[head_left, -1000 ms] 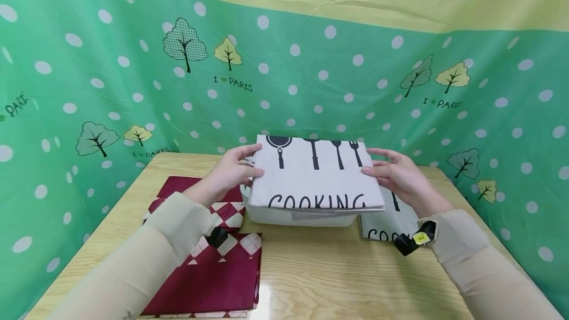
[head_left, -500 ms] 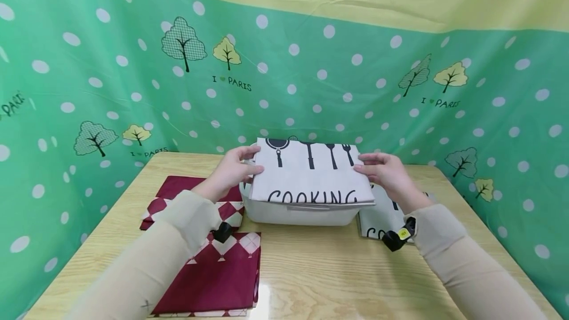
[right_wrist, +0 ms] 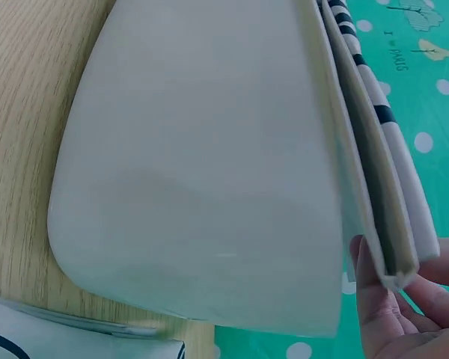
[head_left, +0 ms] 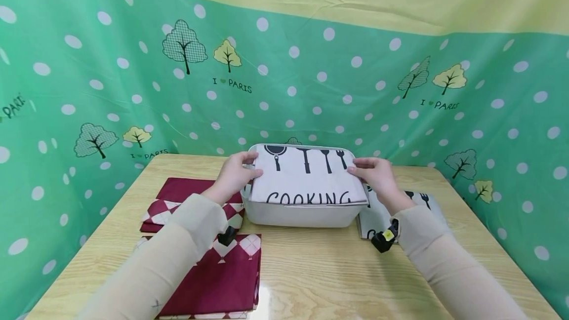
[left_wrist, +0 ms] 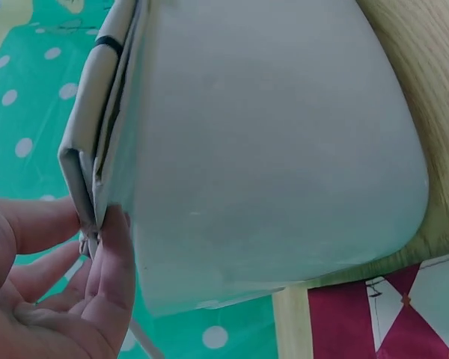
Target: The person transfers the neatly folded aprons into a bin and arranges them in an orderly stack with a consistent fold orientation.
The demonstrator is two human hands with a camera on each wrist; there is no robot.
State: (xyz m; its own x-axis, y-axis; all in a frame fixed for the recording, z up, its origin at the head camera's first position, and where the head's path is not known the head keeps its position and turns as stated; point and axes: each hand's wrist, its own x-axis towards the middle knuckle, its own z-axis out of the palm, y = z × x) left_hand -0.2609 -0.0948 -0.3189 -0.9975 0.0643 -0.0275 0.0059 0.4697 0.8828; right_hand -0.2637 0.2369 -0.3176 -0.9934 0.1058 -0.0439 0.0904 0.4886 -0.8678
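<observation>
A folded white cloth [head_left: 306, 179] printed with black kitchen utensils and the word COOKING lies level over the mouth of a white plastic bin [head_left: 302, 215]. My left hand [head_left: 233, 174] pinches the cloth's left edge between thumb and fingers. At the opposite edge, my right hand [head_left: 375, 177] pinches it the same way. Both wrist views show the folded layers [left_wrist: 108, 105] right at the bin's rim, thumb on one face and fingers on the other. The cloth hides most of the bin's inside.
Two folded dark red cloths with a diamond pattern, one farther back [head_left: 178, 191] and one nearer [head_left: 218, 280], lie left of the bin on the wooden table [head_left: 329, 275]. Another folded COOKING cloth [head_left: 375, 211] lies to the right. Behind hangs a green dotted curtain [head_left: 289, 88].
The white cloth has come down and a little left onto the bin's mouth, and the bin's back rim now shows. My right hand has shifted left and down with it; both hands keep their pinch.
</observation>
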